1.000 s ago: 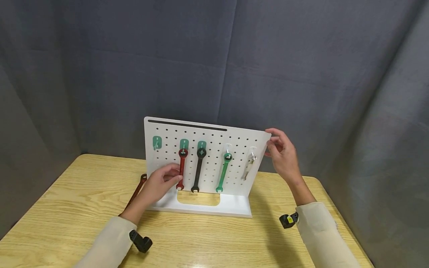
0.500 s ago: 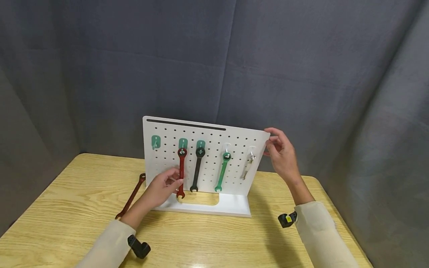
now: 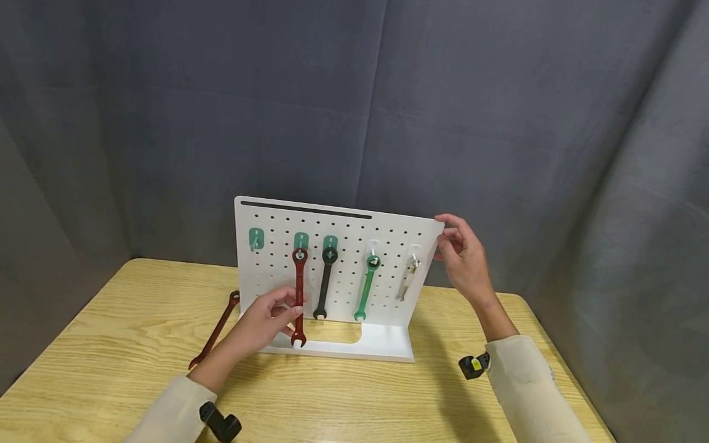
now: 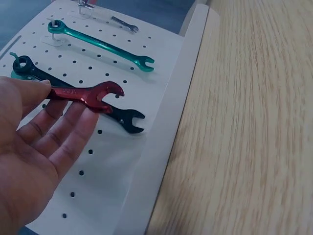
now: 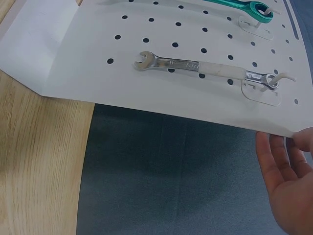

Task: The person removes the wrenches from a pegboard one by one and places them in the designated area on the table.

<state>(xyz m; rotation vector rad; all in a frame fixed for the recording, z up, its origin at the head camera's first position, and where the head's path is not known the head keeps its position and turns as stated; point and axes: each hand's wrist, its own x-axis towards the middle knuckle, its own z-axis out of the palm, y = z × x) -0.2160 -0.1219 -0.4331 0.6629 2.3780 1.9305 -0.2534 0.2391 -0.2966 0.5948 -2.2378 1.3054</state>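
Note:
My left hand (image 3: 263, 321) pinches the shank of a red combination wrench (image 3: 300, 289) between thumb and fingers. Its ring end is at a green-backed hook, and its open end (image 4: 105, 95) tilts out from the white pegboard (image 3: 343, 221). Whether the ring is still around the hook, I cannot tell. Beside it hang a black wrench (image 3: 325, 283), a green wrench (image 3: 366, 289) and a small silver wrench (image 5: 181, 64) with a pale sleeve. At the board's upper right corner, my right hand (image 3: 464, 261) grips the edge between thumb and fingers.
Another red wrench (image 3: 215, 329) lies on the wooden table (image 3: 343, 400), left of the board and partly behind my left forearm. A bare green-backed hook (image 3: 256, 239) sits at the board's upper left. Dark grey curtains (image 3: 354, 111) hang behind the table.
The red wrench's lower end has swung out from the board towards me, with my left hand moving slightly down. My right hand keeps its grip on the corner.

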